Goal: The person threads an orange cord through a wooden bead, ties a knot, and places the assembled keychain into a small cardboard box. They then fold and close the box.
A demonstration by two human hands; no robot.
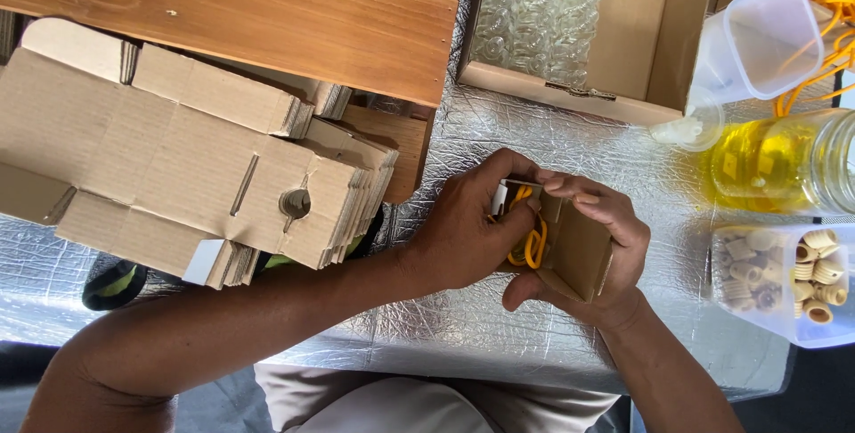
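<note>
Left hand [463, 232] grips a small brown cardboard box [577, 250], fingers curled over its open end and pressing a coiled yellow cord [533, 246] inside. Right hand [592, 246] cradles the box from beneath and behind, fingers closed round it. The box is held just above the near edge of the silver foil-covered table [499, 130]. A stack of flat cardboard blanks [178, 175] lies at the left edge; a clear tub of cream ridged plugs [784, 277] sits at the right edge.

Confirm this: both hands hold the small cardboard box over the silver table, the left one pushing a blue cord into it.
Not quite. The head view shows the cord is yellow, not blue. The rest stands: the left hand pushes it into the small cardboard box, which the right hand also holds, over the silver table.
</note>
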